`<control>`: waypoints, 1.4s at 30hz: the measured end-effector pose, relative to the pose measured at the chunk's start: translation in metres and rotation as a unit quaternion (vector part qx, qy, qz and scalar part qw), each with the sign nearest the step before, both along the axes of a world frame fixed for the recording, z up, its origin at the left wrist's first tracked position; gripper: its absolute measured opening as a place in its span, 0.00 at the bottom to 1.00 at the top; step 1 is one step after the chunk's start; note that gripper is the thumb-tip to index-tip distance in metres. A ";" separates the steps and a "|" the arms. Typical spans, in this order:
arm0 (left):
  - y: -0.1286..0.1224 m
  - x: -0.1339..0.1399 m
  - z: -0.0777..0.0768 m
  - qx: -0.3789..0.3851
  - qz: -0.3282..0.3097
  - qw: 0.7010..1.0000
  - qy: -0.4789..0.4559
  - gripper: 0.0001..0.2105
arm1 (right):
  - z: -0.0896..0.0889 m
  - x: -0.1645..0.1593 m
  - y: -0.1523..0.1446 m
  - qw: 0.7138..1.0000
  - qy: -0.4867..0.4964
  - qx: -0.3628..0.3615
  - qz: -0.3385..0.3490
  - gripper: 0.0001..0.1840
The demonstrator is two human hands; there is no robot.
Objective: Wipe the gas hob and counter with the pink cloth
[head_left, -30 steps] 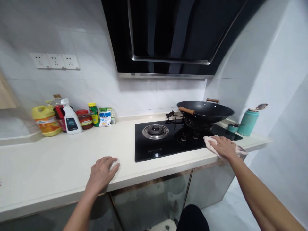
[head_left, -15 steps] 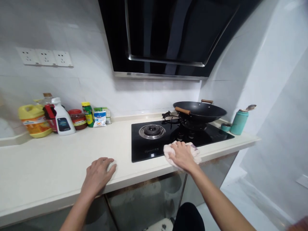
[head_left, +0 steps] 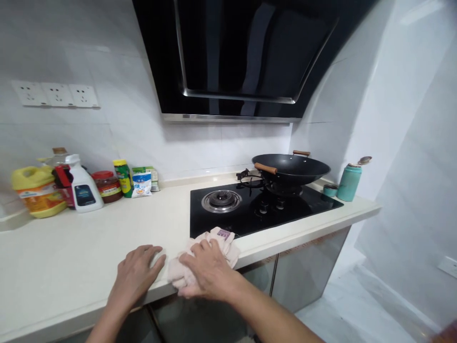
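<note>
My right hand (head_left: 209,267) is closed on a pale pink cloth (head_left: 182,274), pressing it on the front edge of the white countertop (head_left: 107,247). The cloth's far end, with a purple patch, lies over the front left corner of the black gas stove (head_left: 246,214). Just left of the cloth, my left hand (head_left: 137,274) rests on the counter with its fingers bent but apart, holding nothing. A small gap separates that hand from the cloth.
A black wok (head_left: 291,169) with wooden handles sits on the right burner. Beyond it stand a teal bottle (head_left: 349,183) and a small teal cup (head_left: 330,190). Along the back left are a yellow jug (head_left: 39,193), a white spray bottle (head_left: 84,188) and a red-lidded jar (head_left: 107,186). A range hood (head_left: 232,57) hangs above.
My right hand has slid the cloth leftward along the counter's front edge, from the stove's middle to its left corner, close to my left hand. The left hand stays on the counter.
</note>
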State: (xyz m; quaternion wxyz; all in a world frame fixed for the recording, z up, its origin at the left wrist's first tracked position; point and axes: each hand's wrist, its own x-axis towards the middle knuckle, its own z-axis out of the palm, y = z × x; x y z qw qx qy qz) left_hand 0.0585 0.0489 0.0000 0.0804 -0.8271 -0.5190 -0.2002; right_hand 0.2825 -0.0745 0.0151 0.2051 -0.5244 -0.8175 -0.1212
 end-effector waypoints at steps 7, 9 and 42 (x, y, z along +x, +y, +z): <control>0.008 -0.005 -0.003 -0.011 -0.009 1.000 -0.022 0.22 | -0.004 0.041 -0.010 0.996 0.091 0.008 -0.005 0.29; 0.011 -0.006 -0.003 -0.019 -0.008 0.999 -0.024 0.23 | -0.005 0.064 -0.014 0.993 0.118 0.000 -0.032 0.25; 0.000 0.001 0.001 -0.021 -0.009 1.000 -0.004 0.25 | -0.014 0.130 -0.033 0.947 0.090 0.071 -0.299 0.18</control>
